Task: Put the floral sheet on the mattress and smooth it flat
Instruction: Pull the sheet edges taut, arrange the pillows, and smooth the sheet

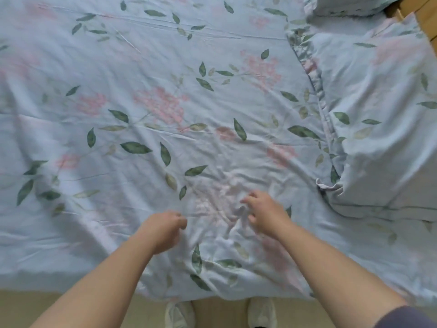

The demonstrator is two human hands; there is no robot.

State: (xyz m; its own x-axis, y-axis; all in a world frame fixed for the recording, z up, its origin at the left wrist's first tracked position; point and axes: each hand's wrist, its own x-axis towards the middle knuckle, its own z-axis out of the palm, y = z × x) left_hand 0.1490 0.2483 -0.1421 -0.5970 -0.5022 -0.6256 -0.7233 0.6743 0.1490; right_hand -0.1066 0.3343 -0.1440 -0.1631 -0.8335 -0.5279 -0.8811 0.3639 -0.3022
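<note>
The floral sheet (165, 95), pale blue with pink blossoms and green leaves, lies spread over the mattress and covers nearly the whole view. It is creased, with a bunched patch of wrinkles near the front edge between my hands. My left hand (165, 229) is low on the sheet with its fingers curled, pinching the fabric. My right hand (262, 213) is just right of the bunched patch, its fingers curled into a raised fold of the sheet. The sheet's front hem (212, 292) hangs over the mattress edge close to me.
A folded quilt (383, 138) in the same floral print lies on the right side of the bed, with a matching pillow (350, 5) behind it. Wooden furniture (425, 17) shows at the top right. Below the bed edge are the tan floor (59, 308) and my two white shoes (179, 314).
</note>
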